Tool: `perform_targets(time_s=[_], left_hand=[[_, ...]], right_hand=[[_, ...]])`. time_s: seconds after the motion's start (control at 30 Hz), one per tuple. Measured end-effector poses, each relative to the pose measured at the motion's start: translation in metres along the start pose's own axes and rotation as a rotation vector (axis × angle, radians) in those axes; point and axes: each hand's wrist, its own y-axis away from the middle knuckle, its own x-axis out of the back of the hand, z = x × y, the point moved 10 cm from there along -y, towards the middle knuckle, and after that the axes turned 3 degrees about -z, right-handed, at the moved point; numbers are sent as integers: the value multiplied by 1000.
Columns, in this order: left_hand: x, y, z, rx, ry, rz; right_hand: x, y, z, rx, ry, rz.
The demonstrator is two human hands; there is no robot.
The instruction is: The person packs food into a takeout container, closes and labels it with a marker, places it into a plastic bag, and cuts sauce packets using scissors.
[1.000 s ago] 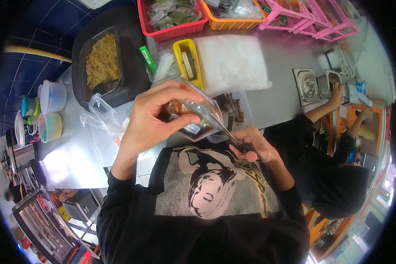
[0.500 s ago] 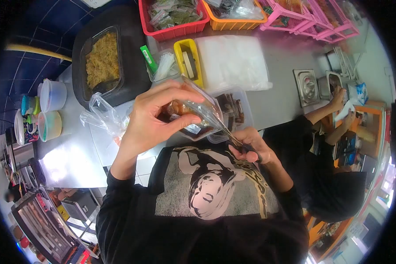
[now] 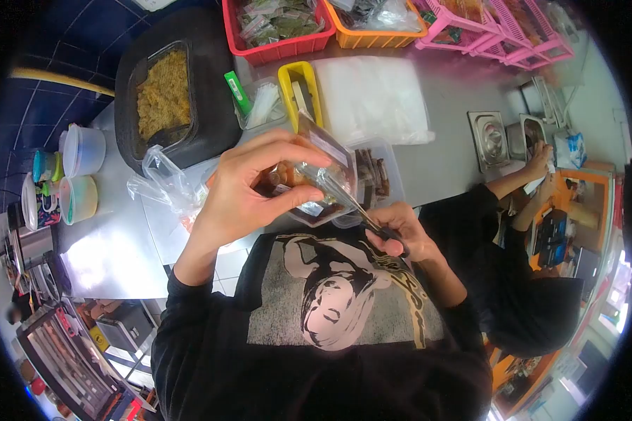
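Observation:
My left hand (image 3: 242, 186) grips a dark-based plastic food container (image 3: 344, 172) by its near-left side, thumb and fingers wrapped around its edge. Orange-brown food (image 3: 282, 172) shows inside, along with a small clear packet (image 3: 309, 208). My right hand (image 3: 399, 235) is closed around the dark handle end of metal tongs (image 3: 354, 205), whose far ends reach into the container. What the tips touch is hard to make out. Behind the container, partly covered by it, stands a clear tub (image 3: 393, 165) holding dark brown pieces. A clear plastic bag (image 3: 165, 186) lies left of my left hand.
A black warmer (image 3: 130, 91) with yellowish food stands back left. Red (image 3: 281, 54) and orange (image 3: 379, 41) baskets hold packets. Nearby are a yellow holder (image 3: 314, 105), stacked plastic sheets (image 3: 372, 98), pink baskets (image 3: 463, 35) and steel pans (image 3: 491, 140). Another person's hand (image 3: 538, 160) is at right.
The tongs in my right hand have turned slightly, and their two arms show more clearly. The container has tilted a little. At right, the other person's hands have come closer together.

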Motion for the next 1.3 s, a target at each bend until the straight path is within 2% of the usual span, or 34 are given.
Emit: perform_targets(time_s=[0.07, 0.17, 0.3, 0.4, 0.5, 0.57, 0.7, 0.77, 1.1, 1.2, 1.3], left_hand=[[-3, -1, 1, 3, -8, -31], [-7, -1, 1, 9, -20, -49], [-5, -1, 3, -18, 19, -43], [-12, -3, 4, -11, -33, -105], [-10, -3, 0, 11, -36, -98], [-10, -3, 2, -16, -42, -110], [-15, -5, 2, -2, -16, -146], [-15, -4, -4, 59, 34, -177], [-25, -3, -10, 109, 111, -235], [-33, -2, -14, 199, 125, -297], [-33, -5, -9, 136, 85, -315]], right_hand=[[-2, 0, 2, -76, 22, -7], [-2, -1, -1, -6, 5, -20], [2, -1, 2, -38, 55, 1], [-4, -2, 2, -7, -4, -68], [3, -1, 10, -50, 74, -19], [-4, -1, 4, -61, -68, -37], [-7, -4, 2, -26, -76, -61], [-5, -4, 0, -23, -40, -45], [-3, -5, 18, -25, -35, -17], [4, -5, 25, 31, -163, 74], [10, -4, 36, 0, -98, -57]])
